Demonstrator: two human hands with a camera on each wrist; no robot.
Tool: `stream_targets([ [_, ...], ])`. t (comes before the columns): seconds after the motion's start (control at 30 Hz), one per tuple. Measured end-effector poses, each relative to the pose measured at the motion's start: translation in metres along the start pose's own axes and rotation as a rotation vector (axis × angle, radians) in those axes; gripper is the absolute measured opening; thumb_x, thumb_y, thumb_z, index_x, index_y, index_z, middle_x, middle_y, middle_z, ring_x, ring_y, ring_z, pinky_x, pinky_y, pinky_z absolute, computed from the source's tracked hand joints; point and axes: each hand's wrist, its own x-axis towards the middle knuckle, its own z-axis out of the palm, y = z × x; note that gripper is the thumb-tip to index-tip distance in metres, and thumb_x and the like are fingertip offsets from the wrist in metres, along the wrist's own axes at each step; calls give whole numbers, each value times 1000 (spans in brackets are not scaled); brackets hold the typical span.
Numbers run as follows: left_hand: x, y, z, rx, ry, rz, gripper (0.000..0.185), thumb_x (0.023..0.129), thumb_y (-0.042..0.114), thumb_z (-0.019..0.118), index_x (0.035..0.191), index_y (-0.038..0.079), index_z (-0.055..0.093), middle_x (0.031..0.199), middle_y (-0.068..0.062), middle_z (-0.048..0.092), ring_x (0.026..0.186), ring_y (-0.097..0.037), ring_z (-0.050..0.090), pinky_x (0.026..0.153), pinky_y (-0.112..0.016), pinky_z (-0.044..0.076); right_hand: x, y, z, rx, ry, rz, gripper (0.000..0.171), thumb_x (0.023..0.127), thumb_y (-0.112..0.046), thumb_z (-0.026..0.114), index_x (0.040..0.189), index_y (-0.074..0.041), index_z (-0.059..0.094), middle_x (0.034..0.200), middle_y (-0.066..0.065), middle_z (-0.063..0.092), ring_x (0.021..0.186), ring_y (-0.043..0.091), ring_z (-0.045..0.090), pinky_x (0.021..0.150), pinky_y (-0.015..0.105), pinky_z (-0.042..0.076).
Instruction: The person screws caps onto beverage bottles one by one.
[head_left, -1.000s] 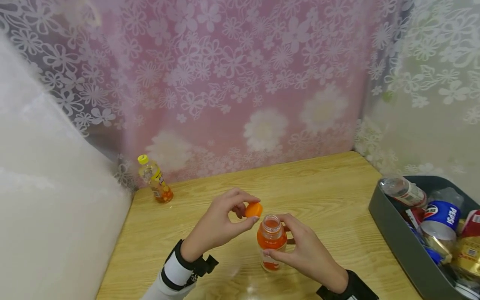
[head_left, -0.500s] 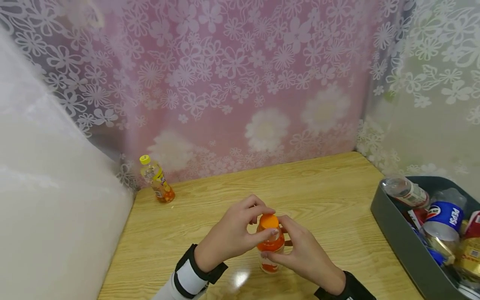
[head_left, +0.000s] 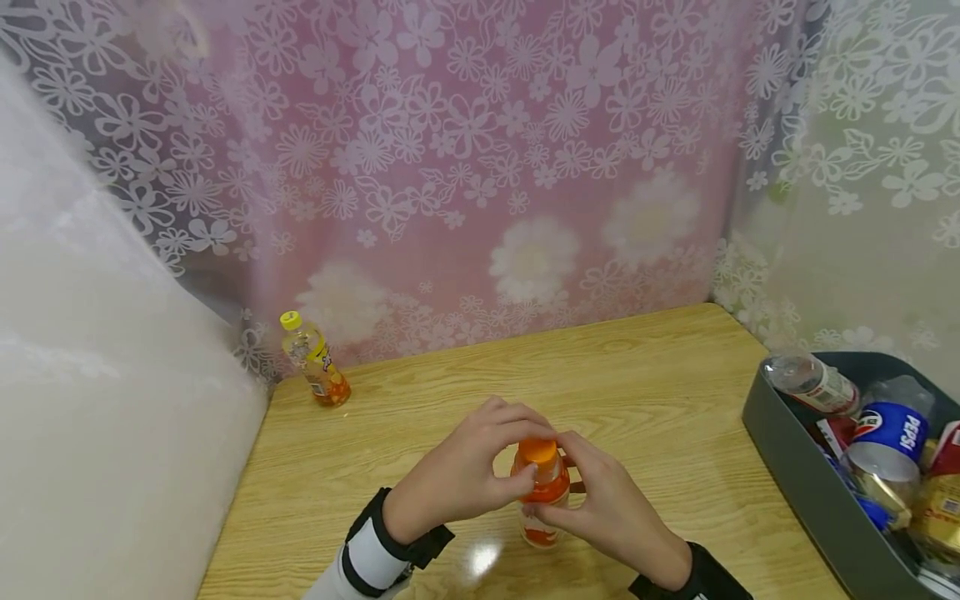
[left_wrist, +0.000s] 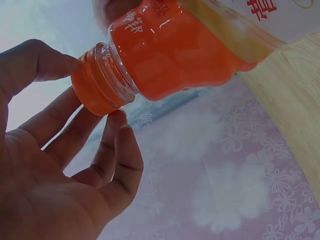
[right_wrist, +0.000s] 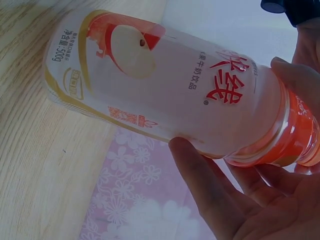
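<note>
A bottle with orange shoulders and a pale, apple-printed label stands upright on the wooden table. Its orange cap sits over the neck, with clear glassy thread showing beneath it in the left wrist view. My left hand pinches this cap between thumb and fingertips from the left. From the right, my right hand grips the bottle around its upper body, thumb in front and fingers behind. The right wrist view shows the label and the right fingers against the bottle's side.
A yellow-capped bottle with some orange drink in it stands at the table's back left corner. At the right edge, a dark grey bin holds several used containers, including a Pepsi bottle. A pink floral curtain hangs behind the table.
My left hand has brought the orange cap rightward and down onto the bottle's mouth, and its fingers have shifted around it. The right hand has kept its grip on the bottle.
</note>
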Motion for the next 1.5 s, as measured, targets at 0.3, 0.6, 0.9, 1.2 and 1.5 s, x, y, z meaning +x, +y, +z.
stream_targets([
  [0.3,-2,-3,4,63,68,64,31,96,15,65,126,22,71,128,10,65,111,-8,55,90,-26,50,-1,1,0,12,-16,25,71,80,-49,84,139,-26,52,121,-12,62,98,10,68,71,22,57],
  [0.6,-2,1,15,379,263,-96,47,86,63,72,96,18,68,84,9,57,72,-7,48,63,-20,43,0,1,1,-15,-9,31,60,80,-50,84,130,-31,56,118,-17,61,98,8,66,72,20,56],
  [0.9,-1,-4,17,228,164,-23,27,90,41,76,95,17,64,87,9,56,76,-5,46,64,-13,40,0,1,0,-16,-6,12,61,79,-50,84,130,-32,56,118,-18,61,99,9,65,74,23,58],
  [1.2,-1,-10,18,234,161,36,26,94,41,72,101,18,63,86,12,55,73,-2,47,64,-12,41,4,2,0,-25,3,-6,62,79,-49,84,132,-31,58,118,-18,61,98,9,65,73,24,59],
  [1.5,-3,-9,26,232,192,-77,34,95,48,69,97,16,59,64,8,54,48,4,36,46,-10,31,8,1,5,-39,10,-28,61,78,-52,84,130,-34,58,120,-19,61,101,8,66,73,23,58],
])
